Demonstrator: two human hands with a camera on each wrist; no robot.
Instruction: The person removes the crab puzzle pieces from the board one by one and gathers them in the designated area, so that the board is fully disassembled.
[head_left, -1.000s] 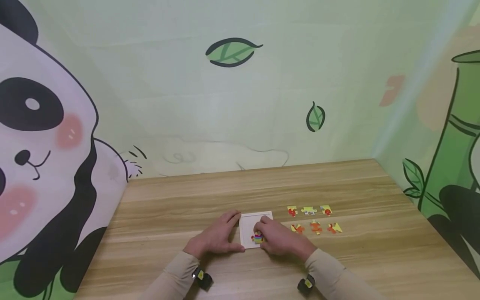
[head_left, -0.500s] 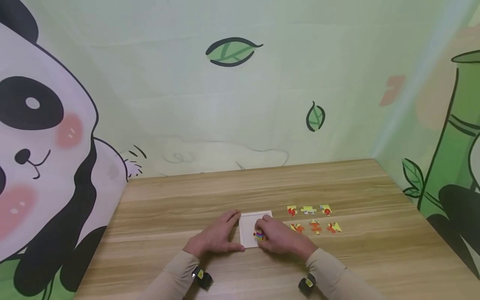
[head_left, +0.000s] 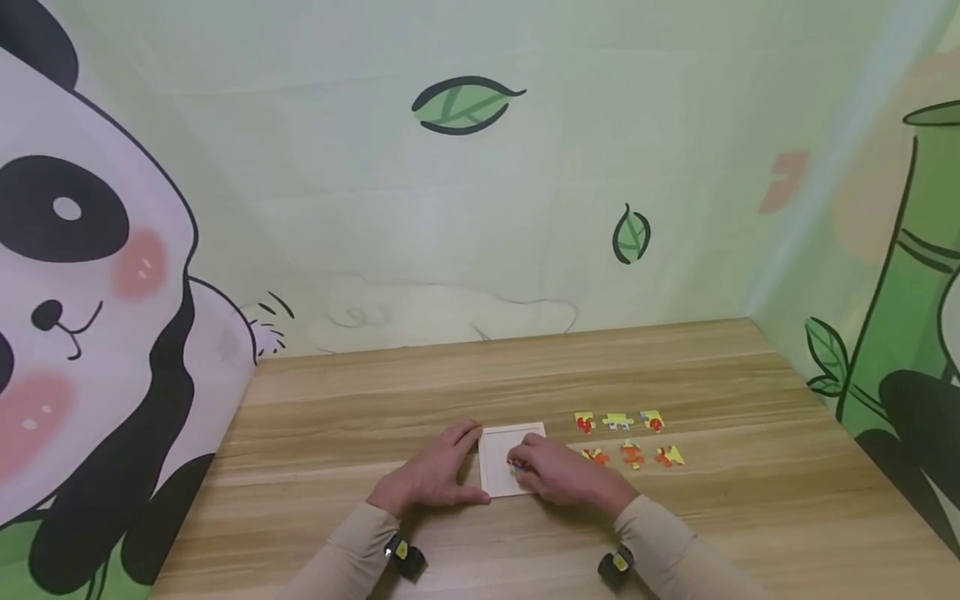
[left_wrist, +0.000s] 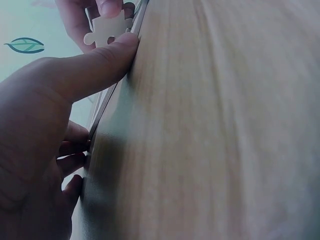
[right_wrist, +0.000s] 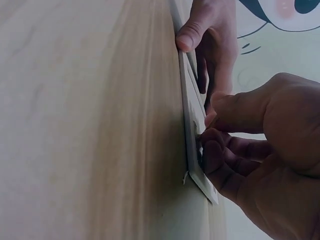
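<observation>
A shallow white square puzzle tray [head_left: 495,454] lies on the wooden table. My left hand [head_left: 438,471] rests along its left side, thumb at the near corner and fingers stretched toward the far one. Over the tray's right half, my right hand [head_left: 558,471] pinches a small multicoloured jigsaw piece [head_left: 517,467] between thumb and fingers. In the left wrist view the pale back of that jigsaw piece [left_wrist: 105,29] faces the camera, tilted up. The right wrist view has the curled right fingers [right_wrist: 220,160] close above the tray's surface, mostly hiding the piece.
Right of the tray, several yellow, red and orange jigsaw pieces lie in two rows, among them a far-row piece [head_left: 617,422] and a near-row piece [head_left: 632,455]. The wooden table [head_left: 360,392] meets a printed backdrop [head_left: 465,225] at its far edge.
The jigsaw piece has turned in my right fingers, from its coloured face showing plainly to a tilted, mostly covered position. My left hand and the tray have stayed put.
</observation>
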